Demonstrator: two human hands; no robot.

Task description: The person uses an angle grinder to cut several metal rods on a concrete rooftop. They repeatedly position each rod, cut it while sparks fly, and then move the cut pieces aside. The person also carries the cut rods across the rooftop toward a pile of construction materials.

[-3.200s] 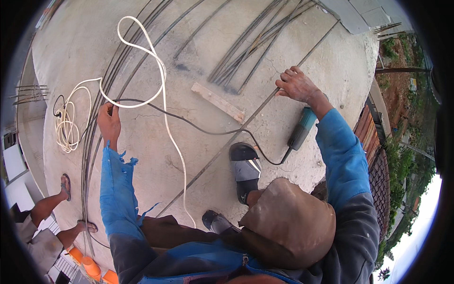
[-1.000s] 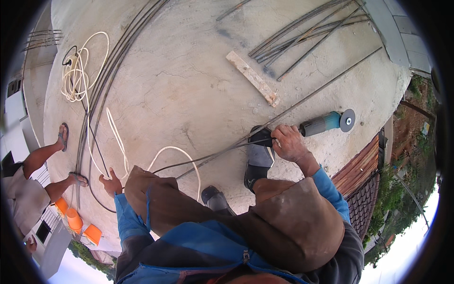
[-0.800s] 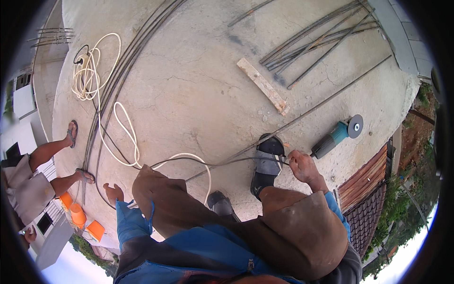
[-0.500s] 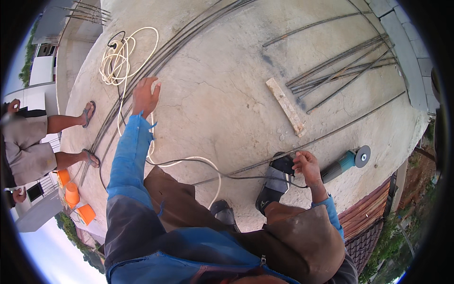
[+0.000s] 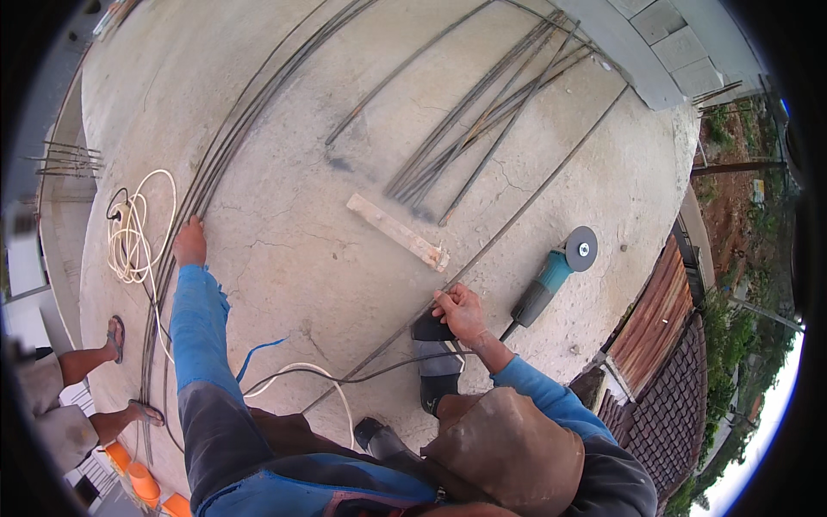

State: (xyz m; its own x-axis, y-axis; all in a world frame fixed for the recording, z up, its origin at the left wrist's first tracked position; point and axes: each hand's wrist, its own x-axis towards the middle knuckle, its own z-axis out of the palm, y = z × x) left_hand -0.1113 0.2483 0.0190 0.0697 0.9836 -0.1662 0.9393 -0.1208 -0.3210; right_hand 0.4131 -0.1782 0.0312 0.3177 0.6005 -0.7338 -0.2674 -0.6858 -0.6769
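Observation:
My left hand (image 5: 190,242) reaches out to a bundle of long steel rebars (image 5: 226,148), its fingers curled round a bar at the bundle's near side. Beside my foot, my right hand (image 5: 463,312) is closed, fingertips pinched on a single long rebar (image 5: 541,192) lying diagonally across the concrete. An angle grinder (image 5: 544,284) with a teal and black body and a dark disc lies to the right of that hand. Its black cord (image 5: 389,363) runs under my right wrist and over my shoe. A short pale wooden batten (image 5: 396,231) rests farther out.
Shorter cut rebars (image 5: 487,112) lie at the far side near grey blocks (image 5: 668,34). A coiled white extension cord (image 5: 129,246) sits at left, near another person's sandalled feet (image 5: 118,338). Orange containers (image 5: 143,484) stand at lower left. The slab edge drops toward rusty roofing (image 5: 655,306).
My view has swung to the right. My left hand has lowered from above the slab onto the rebar bundle. The fingers of my right hand have closed at the single rebar.

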